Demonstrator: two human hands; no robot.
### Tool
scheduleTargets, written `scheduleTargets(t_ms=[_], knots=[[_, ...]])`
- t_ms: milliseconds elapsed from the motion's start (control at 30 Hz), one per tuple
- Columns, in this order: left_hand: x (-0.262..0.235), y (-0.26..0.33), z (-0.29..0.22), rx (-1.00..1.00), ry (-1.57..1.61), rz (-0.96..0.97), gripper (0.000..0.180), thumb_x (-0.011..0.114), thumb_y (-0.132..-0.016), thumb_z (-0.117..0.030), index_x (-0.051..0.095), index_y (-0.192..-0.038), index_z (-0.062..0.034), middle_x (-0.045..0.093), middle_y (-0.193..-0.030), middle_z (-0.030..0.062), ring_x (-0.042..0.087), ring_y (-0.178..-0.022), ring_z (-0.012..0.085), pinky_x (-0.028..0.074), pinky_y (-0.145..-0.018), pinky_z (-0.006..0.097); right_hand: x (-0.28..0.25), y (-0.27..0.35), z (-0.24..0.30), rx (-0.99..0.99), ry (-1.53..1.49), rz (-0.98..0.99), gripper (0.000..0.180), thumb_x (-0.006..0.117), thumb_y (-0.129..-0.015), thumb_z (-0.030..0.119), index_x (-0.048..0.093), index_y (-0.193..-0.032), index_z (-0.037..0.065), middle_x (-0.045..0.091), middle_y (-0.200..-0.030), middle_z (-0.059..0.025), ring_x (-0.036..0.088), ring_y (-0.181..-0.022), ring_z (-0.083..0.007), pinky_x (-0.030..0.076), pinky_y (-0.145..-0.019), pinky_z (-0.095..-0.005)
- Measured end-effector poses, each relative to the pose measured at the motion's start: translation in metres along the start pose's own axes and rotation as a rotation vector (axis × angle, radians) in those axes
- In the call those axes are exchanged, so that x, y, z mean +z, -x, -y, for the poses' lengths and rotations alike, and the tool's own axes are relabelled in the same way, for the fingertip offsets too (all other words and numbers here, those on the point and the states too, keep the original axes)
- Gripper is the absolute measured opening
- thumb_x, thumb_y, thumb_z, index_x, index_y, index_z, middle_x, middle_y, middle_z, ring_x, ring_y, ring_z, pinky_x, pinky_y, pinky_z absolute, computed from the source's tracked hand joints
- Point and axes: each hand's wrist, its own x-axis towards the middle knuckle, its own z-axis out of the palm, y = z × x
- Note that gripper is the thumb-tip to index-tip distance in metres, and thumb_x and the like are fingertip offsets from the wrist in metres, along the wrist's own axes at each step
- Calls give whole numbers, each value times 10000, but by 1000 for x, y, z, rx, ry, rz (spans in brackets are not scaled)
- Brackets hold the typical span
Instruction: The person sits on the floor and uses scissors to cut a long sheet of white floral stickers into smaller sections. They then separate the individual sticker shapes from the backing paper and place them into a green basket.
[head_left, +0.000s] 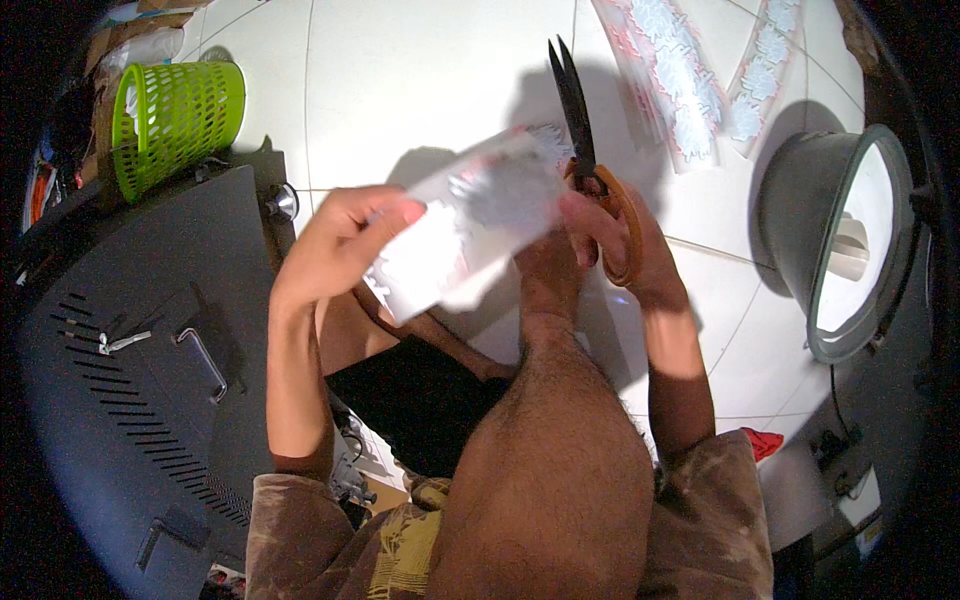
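Well, left hand (345, 240): its grip is closed on one end of a shiny, pale sheet (470, 230), thumb on top.
Sheet's place: raised above the floor (400, 70), slanting between both hands; it carries cut-out-like shapes, though blur hides most outlines.
Right hand (648, 245): its grip is wrapped round the orange-brown handles of black scissors (579, 130), with fingertips at the sheet's other end; whether they pinch it, I cannot tell.
Scissors' blades: almost together, pointing away from the person, not biting into anything.
Done, by my reckoning: perhaps some trimming, since the sheet's lower left edge looks notched; I cannot say how much.
Strips beyond the right hand: a wider strip (675, 80) and a narrower strip (765, 70) lie on the floor, both bearing pale shapes with reddish edging.
Left, I judge: the sheet is unfinished while it is in hand; those two could be waiting or finished, and nothing I see settles which.
Farther off, left: a green basket (190, 130) lies tipped, something white inside.
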Motion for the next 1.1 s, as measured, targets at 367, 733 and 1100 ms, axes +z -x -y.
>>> scheduleTargets(t_ms=[367, 733, 1100], knots=[[-11, 4, -10, 152, -168, -291, 330, 612, -1033, -265, 672, -894, 29, 494, -654, -52, 394, -639, 38, 341, -550, 235, 9, 15, -16, -214, 383, 161, 769, 636, -876, 667, 564, -1280, 16, 660, -1101, -188, 612, -1001, -331, 483, -899, -418], [-2, 0, -9, 152, -193, -267, 347, 628, -1025, -266, 645, -824, 17, 425, -628, -70, 343, -611, 39, 293, -517, 245, 21, 8, -15, -276, 447, 156, 880, 587, -779, 842, 601, -1141, 40, 646, -981, -132, 601, -896, -296, 481, -837, -407], [-4, -1, -13, 154, -174, -254, 357, 625, -1026, -290, 664, -846, 15, 444, -633, -68, 351, -621, 38, 304, -523, 245, 18, 9, -15, -222, 344, 182, 574, 822, -802, 448, 640, -1149, 27, 686, -1054, -212, 646, -1003, -373, 472, -939, -445]])
